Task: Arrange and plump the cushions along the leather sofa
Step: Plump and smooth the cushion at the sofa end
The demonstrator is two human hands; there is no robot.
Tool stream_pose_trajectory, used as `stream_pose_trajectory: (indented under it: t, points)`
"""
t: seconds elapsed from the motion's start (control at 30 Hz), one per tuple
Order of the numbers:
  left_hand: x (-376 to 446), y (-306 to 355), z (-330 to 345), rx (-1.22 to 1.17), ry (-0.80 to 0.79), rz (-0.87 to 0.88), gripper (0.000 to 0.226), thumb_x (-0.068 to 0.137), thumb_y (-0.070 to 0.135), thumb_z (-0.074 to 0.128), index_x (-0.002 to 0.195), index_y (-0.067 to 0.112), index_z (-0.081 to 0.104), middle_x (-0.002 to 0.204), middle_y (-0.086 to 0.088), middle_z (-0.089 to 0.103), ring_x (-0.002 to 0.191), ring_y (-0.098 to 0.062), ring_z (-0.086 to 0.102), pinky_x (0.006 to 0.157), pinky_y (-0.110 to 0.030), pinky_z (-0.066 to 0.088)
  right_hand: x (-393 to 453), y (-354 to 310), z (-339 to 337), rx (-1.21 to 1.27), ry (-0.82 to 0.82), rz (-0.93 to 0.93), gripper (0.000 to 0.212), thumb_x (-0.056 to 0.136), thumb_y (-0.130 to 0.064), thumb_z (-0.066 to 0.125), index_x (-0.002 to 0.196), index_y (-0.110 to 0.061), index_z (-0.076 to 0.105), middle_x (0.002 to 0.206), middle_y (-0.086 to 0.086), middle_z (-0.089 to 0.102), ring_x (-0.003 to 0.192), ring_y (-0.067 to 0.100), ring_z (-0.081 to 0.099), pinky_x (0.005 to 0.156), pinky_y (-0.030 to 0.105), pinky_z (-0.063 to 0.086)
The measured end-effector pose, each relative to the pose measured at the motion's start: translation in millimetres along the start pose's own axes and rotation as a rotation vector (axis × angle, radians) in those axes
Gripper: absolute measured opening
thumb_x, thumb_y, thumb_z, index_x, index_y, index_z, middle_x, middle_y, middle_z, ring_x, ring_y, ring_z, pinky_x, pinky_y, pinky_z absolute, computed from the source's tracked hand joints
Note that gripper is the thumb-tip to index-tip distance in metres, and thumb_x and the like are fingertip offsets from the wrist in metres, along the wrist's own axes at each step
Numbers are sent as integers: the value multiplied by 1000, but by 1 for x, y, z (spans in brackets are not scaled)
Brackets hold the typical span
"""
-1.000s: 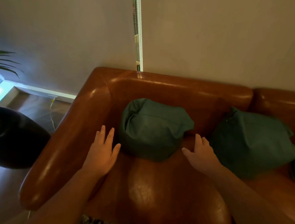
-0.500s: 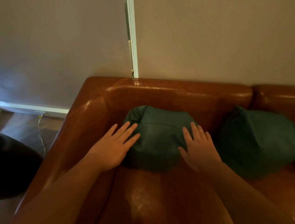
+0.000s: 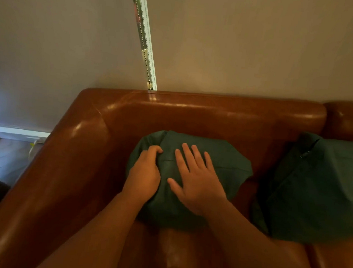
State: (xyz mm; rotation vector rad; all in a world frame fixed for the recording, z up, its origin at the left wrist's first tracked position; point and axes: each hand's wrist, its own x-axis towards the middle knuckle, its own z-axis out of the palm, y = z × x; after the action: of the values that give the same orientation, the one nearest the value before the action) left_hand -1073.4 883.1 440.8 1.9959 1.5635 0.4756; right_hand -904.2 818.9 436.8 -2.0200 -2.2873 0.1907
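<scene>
**Both hands on the corner cushion**

While the left hand (image 3: 144,173) curls its fingers (image 3: 155,150) into the fabric, the right hand (image 3: 197,182) lies flat beside it on the same green cushion (image 3: 222,165); left grip is closed w/ a bunch of cloth pinched near the cushion's upper left, knuckles bent; right grip is fully spread, palm down, holding nothing, fingers pointing toward the sofa back; the two hands sit just beside each other, thumb of the right near the left's edge, tho contact btwn them can't be told.

Cushion sits in the corner of the brown leather sofa (image 3: 215,118), its rear against the backrest, near the left armrest (image 3: 61,166) but apart from it; its surface looks dented under the hands; a second green cushion (image 3: 320,189) leans on the backrest to the right, near the first but not touching, partly cut by the frame edge; a zip pull shows near its top left.

Behind the sofa: plain beige wall (image 3: 253,44) w/ a white vertical strip (image 3: 145,41) and bead chain running down to the backrest; wood floor (image 3: 0,157) and white skirting at far left; a dark shape in the bottom-left corner, too dim to ID.
</scene>
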Motion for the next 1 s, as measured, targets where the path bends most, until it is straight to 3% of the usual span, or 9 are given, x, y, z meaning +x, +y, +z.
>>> stream_pose_trajectory:
  t: [0.1,0.2,0.27,0.37,0.43,0.6,0.73,0.83,1.0]
  points:
    - [-4,-13,16,-17,52,12,41,102,9,42,140,22,49,135,-6,64,120,-28,63,97,-43,50,-6,3,16,4,26,-6,82,102,-67,19,168,-17,12,176,9,7,162,31,5,129,56,6]
    - [-2,-16,22,-74,56,-92,28,106,13,45,132,21,52,119,-7,68,109,-30,66,81,-31,39,-8,8,22,8,21,-10,82,102,-68,19,168,-18,13,176,8,8,162,30,6,129,56,7]
    - [6,-14,18,-136,39,-251,23,109,20,44,126,15,58,119,-13,69,114,-36,64,83,-32,37,-9,11,23,19,18,-14,82,102,-68,19,167,-18,13,176,8,9,162,29,6,129,55,8]
    - [21,-9,3,-177,-54,-410,42,113,25,36,124,-3,66,134,-28,65,128,-43,59,101,-42,44,-9,12,23,37,21,-17,82,102,-69,18,168,-19,12,176,7,8,162,28,3,129,54,6]
    - [30,-5,-7,-197,-119,-491,44,110,24,42,126,-9,66,131,-31,66,124,-46,61,104,-46,50,-8,13,23,47,24,-19,82,102,-70,17,168,-20,11,176,6,6,162,27,1,129,53,5]
    - [39,1,-30,-430,-333,-673,48,100,27,59,141,2,59,123,-20,73,108,-37,72,102,-51,57,-12,16,23,60,27,-18,82,103,-70,18,168,-21,9,176,4,5,162,25,-1,129,54,6]
    - [43,-1,-44,-492,-339,-670,38,98,20,63,131,2,67,115,-19,78,103,-36,76,100,-52,59,-9,18,23,64,19,-9,82,102,-72,11,168,-23,2,177,3,-1,162,23,-6,130,52,3]
    - [47,2,-55,-629,-217,-615,17,97,13,64,106,6,76,107,-21,80,94,-35,76,89,-45,60,-6,20,21,72,26,-4,84,101,-73,7,168,-23,2,177,2,-1,162,23,-6,129,49,-1]
    - [44,6,-72,-735,-92,-513,13,99,22,65,87,16,66,106,-12,73,101,-31,69,90,-46,51,-2,21,17,81,42,-7,82,102,-71,12,168,-23,6,177,2,2,162,22,-4,130,49,1]
